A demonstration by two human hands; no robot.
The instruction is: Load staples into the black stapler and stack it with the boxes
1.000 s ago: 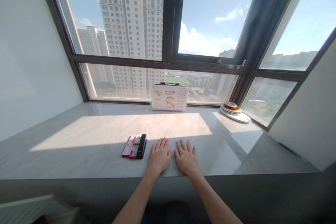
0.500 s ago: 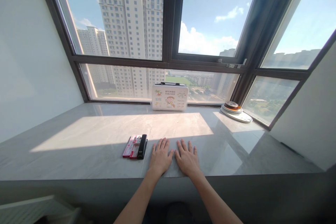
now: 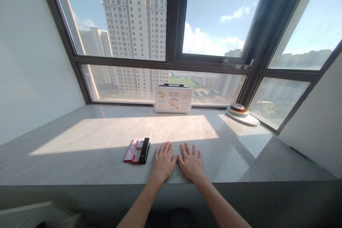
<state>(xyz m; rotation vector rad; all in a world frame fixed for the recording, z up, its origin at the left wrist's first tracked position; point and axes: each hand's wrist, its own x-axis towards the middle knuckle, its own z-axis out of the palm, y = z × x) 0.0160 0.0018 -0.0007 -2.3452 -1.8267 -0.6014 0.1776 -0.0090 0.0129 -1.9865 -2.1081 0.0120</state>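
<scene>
Both of my hands lie flat, palms down, on the grey marbled window sill (image 3: 88, 167). My left hand (image 3: 163, 162) has its fingers stretched forward and holds nothing. Beside it, my right hand (image 3: 191, 162) rests with fingers spread, also holding nothing; the thumbs almost meet. Just left of my left hand lies a black stapler (image 3: 144, 150). Against the stapler's left side sit small red-and-white boxes (image 3: 130, 150), several pressed together in one group. None of these is touched by either hand.
A white case (image 3: 173, 99) with cartoon prints and a black handle stands upright against the window. In the right corner is a stack of plates or lids (image 3: 242, 114). The sill's front edge runs under my wrists. A pale slatted object (image 3: 29, 215) is at lower left.
The camera view has shifted very slightly. My hands and the things on the sill stay where they were.
</scene>
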